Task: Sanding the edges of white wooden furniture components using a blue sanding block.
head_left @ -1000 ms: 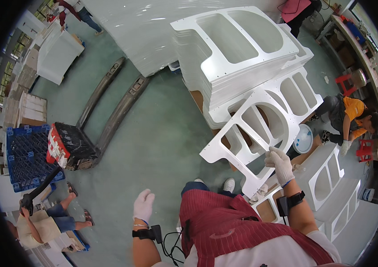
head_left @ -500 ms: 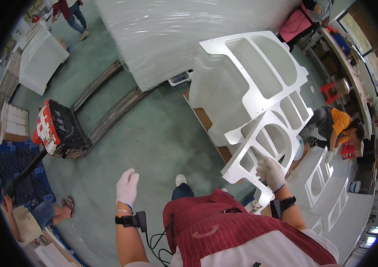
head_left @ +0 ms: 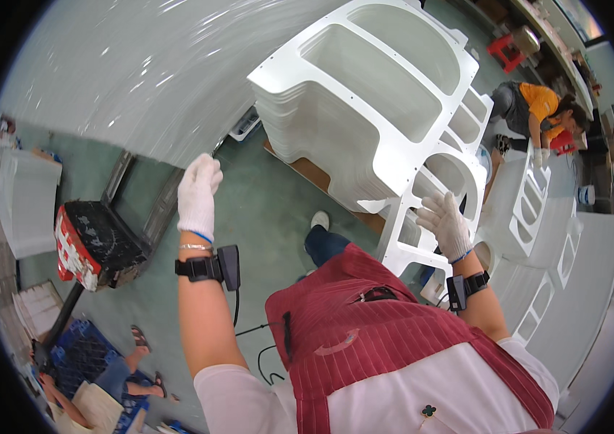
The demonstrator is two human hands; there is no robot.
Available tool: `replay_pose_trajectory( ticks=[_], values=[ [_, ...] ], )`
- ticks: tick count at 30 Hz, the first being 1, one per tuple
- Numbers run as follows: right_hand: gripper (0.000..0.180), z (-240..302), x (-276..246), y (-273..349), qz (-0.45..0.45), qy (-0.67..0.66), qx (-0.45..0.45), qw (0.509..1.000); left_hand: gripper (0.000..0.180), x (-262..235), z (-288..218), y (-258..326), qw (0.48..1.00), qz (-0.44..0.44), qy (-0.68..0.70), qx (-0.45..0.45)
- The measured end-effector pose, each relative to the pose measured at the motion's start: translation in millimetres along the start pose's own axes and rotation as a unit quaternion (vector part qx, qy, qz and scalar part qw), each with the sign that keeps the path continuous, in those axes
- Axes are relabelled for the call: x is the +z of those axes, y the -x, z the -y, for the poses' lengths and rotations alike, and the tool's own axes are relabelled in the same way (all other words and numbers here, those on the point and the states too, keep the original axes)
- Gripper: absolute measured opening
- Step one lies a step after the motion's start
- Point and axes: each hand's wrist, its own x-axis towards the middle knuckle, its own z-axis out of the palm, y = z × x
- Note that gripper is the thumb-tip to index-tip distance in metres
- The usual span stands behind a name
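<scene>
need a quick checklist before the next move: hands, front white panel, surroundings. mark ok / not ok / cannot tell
1. Gloves on: ok, left hand and right hand both covered.
2. Left hand free: ok, nothing visible in it.
3. Right hand gripping the front white panel: not ok, it is spread open.
4. Right hand touching that panel: cannot tell.
5. Cable tucked away: not ok, hangs loose beside the apron.
6. Crouching co-worker far enough away: cannot tell.
</scene>
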Motion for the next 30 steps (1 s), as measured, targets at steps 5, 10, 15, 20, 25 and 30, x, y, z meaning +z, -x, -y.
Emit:
replay_pose_trajectory(
  ticks=[5, 10, 15, 20, 25, 30],
  values=[
    [0.086, -20, 23, 7, 0.038, -0.036, -0.04, 0.998, 0.064, 33, -39, -36, 0.998, 0.048, 0.017, 0.022],
    [0.078, -36, 41, 36, -0.014, -0.063, -0.046, 0.997, 0.066, 54, -56, -64, 0.984, 0.173, -0.04, 0.032],
    [0.072, -47, 29, 59, -0.071, -0.052, -0.048, 0.995, 0.063, 90, -75, -68, 0.945, 0.291, -0.143, -0.032],
    [0.067, -43, 61, 88, -0.104, -0.178, -0.042, 0.978, 0.064, 85, -83, -58, 0.921, 0.357, -0.143, -0.065],
    [0.065, -35, 45, 99, -0.109, -0.206, -0.021, 0.972, 0.066, 86, -82, -34, 0.912, 0.376, -0.149, -0.073],
    [0.059, -35, 51, 92, -0.145, -0.226, -0.006, 0.963, 0.067, 87, -79, -43, 0.909, 0.377, -0.151, -0.095]
  ],
)
